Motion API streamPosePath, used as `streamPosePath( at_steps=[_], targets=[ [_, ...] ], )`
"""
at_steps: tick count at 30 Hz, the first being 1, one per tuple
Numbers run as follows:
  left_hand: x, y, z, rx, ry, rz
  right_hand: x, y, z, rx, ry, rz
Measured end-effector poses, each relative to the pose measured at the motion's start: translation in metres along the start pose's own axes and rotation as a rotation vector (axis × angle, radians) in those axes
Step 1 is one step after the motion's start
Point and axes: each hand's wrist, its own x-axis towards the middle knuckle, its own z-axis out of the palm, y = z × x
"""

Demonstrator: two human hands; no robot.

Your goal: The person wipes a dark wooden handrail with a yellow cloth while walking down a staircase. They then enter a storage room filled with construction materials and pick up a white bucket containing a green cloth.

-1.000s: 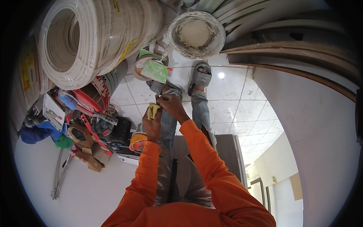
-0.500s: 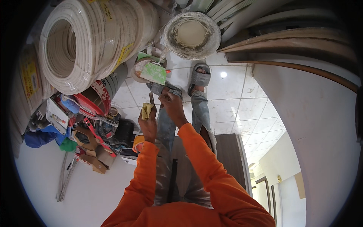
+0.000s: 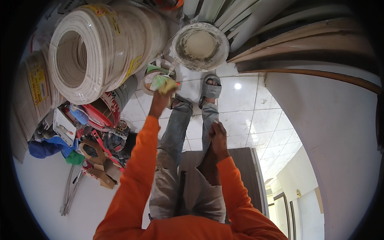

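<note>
My left hand (image 3: 161, 103) reaches forward over a round tub (image 3: 146, 85) on the floor, its fingers closed around a crumpled yellow cloth (image 3: 168, 86). Beneath the cloth, a light green flat piece (image 3: 158, 81) lies in the tub, partly covered. My right hand (image 3: 218, 138) hangs above my right shin with its fingers curled together; whatever they hold, if anything, is hidden. Farther ahead stands a plaster-crusted round bucket (image 3: 181, 56) with a pale disc of material inside.
Large coils of white cable (image 3: 100, 48) stack at the left. Below them sit a red-rimmed bucket (image 3: 114, 102), a cardboard box (image 3: 105, 176) and jumbled tools. Long boards (image 3: 304, 48) lean at the far right, and a brown panel (image 3: 240, 168) lies by my legs.
My left hand has moved forward with the yellow cloth, over the tub. My right hand has drawn back and right; the thin metal strip between the hands no longer shows.
</note>
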Motion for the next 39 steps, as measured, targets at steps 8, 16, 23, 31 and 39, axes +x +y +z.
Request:
streamPosePath(
  at_steps=[8, 16, 23, 31, 39],
  targets=[
    [0.167, 0.028, -0.023, -0.167, 0.336, -0.115, -0.07, 0.005, -0.108, -0.332, 0.113, 0.052],
    [0.066, 0.131, 0.079, -0.4, 0.044, 0.071, -0.097, 0.049, -0.13, -0.433, 0.318, -0.096],
    [-0.06, 0.158, 0.091, -0.481, 0.053, 0.091, -0.12, 0.028, -0.115, -0.216, 0.236, -0.234],
    [-0.241, 0.213, 0.046, -0.411, 0.119, 0.189, -0.145, -0.068, -0.07, -0.319, 0.044, -0.376],
    [-0.381, 0.2, 0.043, -0.228, -0.039, 0.266, -0.179, -0.038, -0.038, -0.336, -0.044, -0.627]
  ],
)
